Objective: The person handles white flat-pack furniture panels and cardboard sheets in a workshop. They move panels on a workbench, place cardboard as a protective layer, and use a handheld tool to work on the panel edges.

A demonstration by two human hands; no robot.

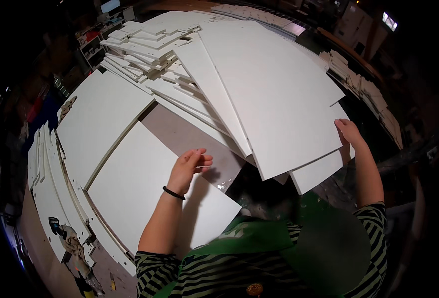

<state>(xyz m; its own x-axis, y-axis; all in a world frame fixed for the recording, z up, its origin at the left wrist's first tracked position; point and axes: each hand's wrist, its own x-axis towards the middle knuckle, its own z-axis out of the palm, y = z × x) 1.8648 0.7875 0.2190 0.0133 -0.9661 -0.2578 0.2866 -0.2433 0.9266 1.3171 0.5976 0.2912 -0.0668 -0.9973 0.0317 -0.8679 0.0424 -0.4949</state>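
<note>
A large white panel (274,89) lies on top of a stack of white boards, its near corner jutting out over the edge. My right hand (347,131) is closed at the panel's right edge, with the fingers on its surface and the thumb side partly hidden. My left hand (190,166) hovers over another white panel (135,164), its fingers loosely bent and apart, with nothing in them. A black band (173,193) circles my left wrist. Under the large panel, a second white board (319,171) shows its near corner.
Loose white boards (150,44) are piled unevenly at the far left. More white strips (45,159) lie along the left side, near a brown-stained cloth (73,246) and a dark tool (55,226). Further boards (363,92) stand stacked at the far right.
</note>
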